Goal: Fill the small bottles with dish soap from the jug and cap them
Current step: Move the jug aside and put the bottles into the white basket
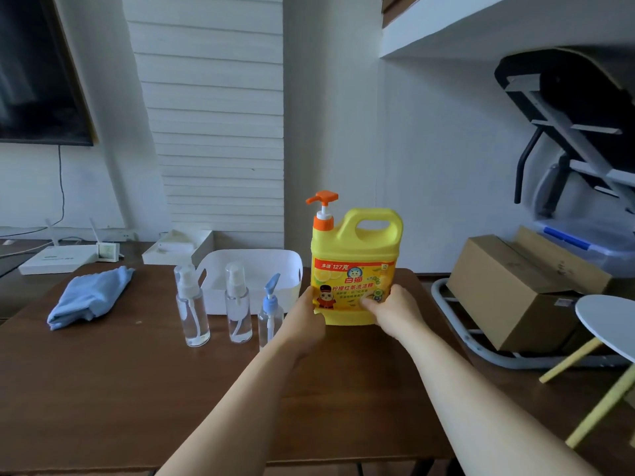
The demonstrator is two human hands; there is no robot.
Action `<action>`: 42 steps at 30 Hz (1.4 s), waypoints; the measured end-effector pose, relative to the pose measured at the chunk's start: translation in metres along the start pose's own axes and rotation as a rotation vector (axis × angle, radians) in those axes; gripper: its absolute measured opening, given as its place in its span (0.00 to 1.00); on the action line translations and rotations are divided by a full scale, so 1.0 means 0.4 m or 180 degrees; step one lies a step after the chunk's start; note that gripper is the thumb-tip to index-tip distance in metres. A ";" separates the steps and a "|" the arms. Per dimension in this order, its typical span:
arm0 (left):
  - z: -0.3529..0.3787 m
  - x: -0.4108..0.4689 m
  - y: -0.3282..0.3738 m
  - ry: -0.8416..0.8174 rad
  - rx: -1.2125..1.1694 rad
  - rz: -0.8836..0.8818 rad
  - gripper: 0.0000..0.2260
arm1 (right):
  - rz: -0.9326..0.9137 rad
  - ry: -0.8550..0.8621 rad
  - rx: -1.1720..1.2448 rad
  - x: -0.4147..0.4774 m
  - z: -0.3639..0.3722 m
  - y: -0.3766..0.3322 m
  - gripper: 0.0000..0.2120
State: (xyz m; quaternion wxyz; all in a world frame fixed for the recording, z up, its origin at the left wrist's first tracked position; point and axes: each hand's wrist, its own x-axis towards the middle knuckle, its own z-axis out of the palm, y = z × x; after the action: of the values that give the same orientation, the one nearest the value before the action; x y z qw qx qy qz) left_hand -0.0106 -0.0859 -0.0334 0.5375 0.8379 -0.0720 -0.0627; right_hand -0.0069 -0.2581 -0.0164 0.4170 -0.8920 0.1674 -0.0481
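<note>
A yellow dish soap jug point(355, 249) with an orange pump stands upright on the brown table point(137, 389), right of centre. My left hand point(304, 321) grips its lower left side and my right hand point(395, 310) grips its lower right side. Left of the jug stand three small clear bottles in a row: two with clear spray caps, the left bottle point(192, 310) and the middle bottle point(237, 304), and one bottle with a blue pump point(270, 310), partly behind my left forearm. All three look capped and empty.
A white plastic basket point(254, 266) sits behind the bottles. A folded blue cloth point(89, 297) lies at the table's left. A cardboard box point(515, 290) and a small white round table point(611, 321) stand to the right, past the table edge.
</note>
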 end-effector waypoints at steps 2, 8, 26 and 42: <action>0.008 0.033 -0.001 0.0011 0.0024 -0.0018 0.26 | 0.0007 0.0018 -0.0060 0.025 0.003 -0.008 0.19; 0.030 0.122 0.008 0.0139 -0.0129 -0.0162 0.29 | 0.0008 0.0092 -0.0075 0.109 0.014 -0.018 0.19; 0.028 0.117 0.061 0.0210 -0.0176 0.0266 0.24 | 0.0571 -0.0059 0.0196 0.149 0.068 -0.031 0.11; -0.176 -0.186 0.087 0.2010 -0.0136 0.0758 0.12 | -0.0696 -0.1465 0.0429 -0.114 0.151 -0.158 0.27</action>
State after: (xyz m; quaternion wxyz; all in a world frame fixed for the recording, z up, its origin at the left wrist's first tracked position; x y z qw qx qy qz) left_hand -0.0726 -0.0234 0.0295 0.5542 0.7901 0.0021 0.2617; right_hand -0.0198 -0.1610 -0.0053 0.4949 -0.8625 -0.0329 0.1003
